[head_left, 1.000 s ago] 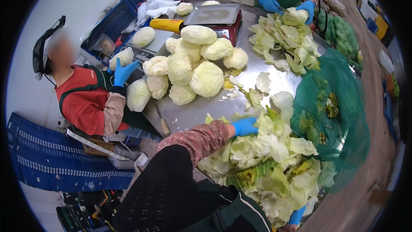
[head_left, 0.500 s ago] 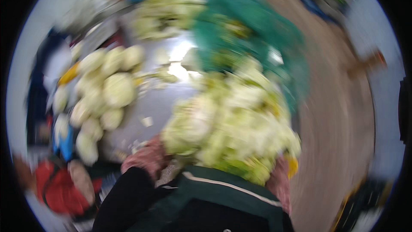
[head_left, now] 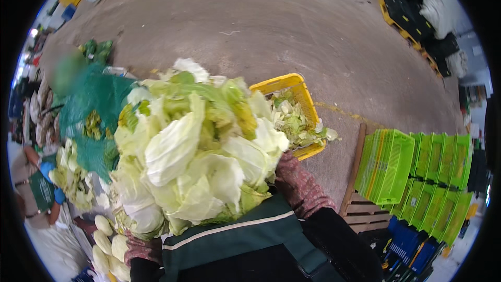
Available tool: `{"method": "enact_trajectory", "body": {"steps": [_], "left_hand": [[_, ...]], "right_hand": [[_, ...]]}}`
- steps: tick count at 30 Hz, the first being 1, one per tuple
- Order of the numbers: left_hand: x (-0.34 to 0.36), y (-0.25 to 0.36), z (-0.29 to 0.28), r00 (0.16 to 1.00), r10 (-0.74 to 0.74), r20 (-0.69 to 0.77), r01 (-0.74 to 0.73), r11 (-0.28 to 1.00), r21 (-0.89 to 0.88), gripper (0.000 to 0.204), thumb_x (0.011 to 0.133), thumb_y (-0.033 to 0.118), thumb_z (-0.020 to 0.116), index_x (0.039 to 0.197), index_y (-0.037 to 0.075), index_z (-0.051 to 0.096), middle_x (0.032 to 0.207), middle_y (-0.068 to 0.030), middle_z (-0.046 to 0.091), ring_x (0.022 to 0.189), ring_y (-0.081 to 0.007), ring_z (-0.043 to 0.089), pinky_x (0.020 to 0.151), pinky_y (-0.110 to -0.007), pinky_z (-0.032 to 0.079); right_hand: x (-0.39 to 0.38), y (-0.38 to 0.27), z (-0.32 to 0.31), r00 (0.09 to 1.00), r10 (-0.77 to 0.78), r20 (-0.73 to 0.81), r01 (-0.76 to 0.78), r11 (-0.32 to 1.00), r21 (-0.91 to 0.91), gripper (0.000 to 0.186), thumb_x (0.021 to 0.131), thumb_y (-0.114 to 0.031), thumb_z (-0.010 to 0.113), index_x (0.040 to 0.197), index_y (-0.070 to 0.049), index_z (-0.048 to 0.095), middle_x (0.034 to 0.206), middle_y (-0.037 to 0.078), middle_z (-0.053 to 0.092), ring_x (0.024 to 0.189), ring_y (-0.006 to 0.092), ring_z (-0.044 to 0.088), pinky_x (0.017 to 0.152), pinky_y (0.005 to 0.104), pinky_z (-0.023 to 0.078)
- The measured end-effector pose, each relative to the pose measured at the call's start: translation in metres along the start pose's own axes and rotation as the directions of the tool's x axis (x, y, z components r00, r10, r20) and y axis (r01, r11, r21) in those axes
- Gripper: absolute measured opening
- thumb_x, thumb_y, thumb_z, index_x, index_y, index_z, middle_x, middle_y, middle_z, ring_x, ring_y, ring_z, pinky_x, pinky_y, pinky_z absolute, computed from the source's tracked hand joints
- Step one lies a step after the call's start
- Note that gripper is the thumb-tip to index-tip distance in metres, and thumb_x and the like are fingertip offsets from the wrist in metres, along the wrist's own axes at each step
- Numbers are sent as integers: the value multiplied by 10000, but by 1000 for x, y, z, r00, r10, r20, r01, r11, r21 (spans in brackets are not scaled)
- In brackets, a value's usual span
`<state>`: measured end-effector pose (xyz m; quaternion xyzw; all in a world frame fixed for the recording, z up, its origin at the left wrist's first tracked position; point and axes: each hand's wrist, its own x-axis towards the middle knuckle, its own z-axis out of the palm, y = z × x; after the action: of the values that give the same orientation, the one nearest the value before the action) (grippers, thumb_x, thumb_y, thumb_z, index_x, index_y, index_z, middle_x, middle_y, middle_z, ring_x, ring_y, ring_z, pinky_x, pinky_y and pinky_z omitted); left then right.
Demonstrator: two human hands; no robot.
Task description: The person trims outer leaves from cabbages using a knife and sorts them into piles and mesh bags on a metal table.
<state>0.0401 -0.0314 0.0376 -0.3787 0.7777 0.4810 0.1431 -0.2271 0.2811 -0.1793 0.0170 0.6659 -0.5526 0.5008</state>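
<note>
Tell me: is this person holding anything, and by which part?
A heap of pale cabbage leaves, apparently hugged at both sides between the patterned sleeves; the hands are hidden, so their exact grip cannot be told.

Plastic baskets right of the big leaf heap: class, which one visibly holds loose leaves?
The yellow basket, the one nearest the big leaf heap: pale loose leaves lie in it, whereas the lime-green baskets are stacked farther right.

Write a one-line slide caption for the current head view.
Cabbage leaves heaped between the wearer's pink patterned sleeves, hands hidden; a yellow crate on the floor to the right.
</note>
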Motion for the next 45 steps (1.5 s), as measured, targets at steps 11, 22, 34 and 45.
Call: {"method": "enact_trajectory", "body": {"steps": [11,22,34,45], "left_hand": [[233,144,112,710,215,670,-345,936,66,653,901,392,632,1363,-31,446,1328,-183,544,1245,-281,517,1057,-372,403],[347,193,349,892,208,401,-205,977,-51,796,881,480,632,1447,-16,374,1421,-254,460,1304,-327,476,1065,-385,387],[194,115,184,957,159,244,-68,936,-345,385,945,168,618,1294,9,577,1209,-122,639,1101,-185,601,945,-309,483],[36,-102,-16,349,-140,-927,-125,973,-194,359,943,217,605,1219,-12,616,1211,-150,624,1054,-184,589,880,-322,468]], "right_hand": [[-16,128,-142,869,248,-427,-161,960,230,448,940,-246,561,1316,-7,508,1206,126,630,1021,264,628,882,377,504],[98,226,-222,698,178,-694,-194,979,56,370,913,-329,616,1167,-62,577,1037,131,666,824,290,663,643,424,538],[73,133,-93,883,446,-144,-270,735,622,414,924,-372,588,1230,-95,555,1081,112,683,748,204,614,601,302,486],[-18,1,-5,962,199,-186,-164,969,187,391,911,-365,635,1187,-90,610,975,106,694,561,106,527,469,242,425]]}}
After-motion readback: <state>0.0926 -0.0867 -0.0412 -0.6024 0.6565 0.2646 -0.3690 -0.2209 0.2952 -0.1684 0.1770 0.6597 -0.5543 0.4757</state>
